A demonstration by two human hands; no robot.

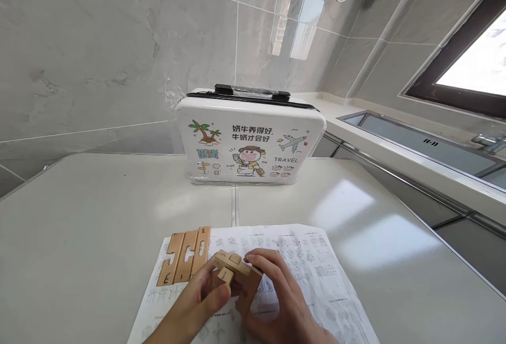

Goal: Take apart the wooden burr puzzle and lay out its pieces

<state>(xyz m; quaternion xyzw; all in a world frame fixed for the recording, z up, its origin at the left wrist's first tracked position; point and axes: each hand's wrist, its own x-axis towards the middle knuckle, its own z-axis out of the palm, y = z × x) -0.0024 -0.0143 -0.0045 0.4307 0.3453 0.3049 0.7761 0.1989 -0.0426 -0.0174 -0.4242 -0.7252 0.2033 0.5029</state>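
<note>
Both hands grip a small assembly of notched wooden puzzle bars (234, 276) just above a printed instruction sheet (316, 270) on the white counter. My left hand (197, 302) pinches the near left side of the assembly with thumb and fingers. My right hand (282, 302) wraps its fingers over the top and right side. Three loose wooden bars (185, 256), numbered and notched, lie side by side on the sheet's upper left corner, just left of the hands.
A white cartoon-printed carry case (249, 138) wrapped in plastic stands upright at the back against the grey tiled wall. A sink (427, 146) with a tap (490, 141) lies at the right below a window. The white counter (79, 228) spreads left of the sheet.
</note>
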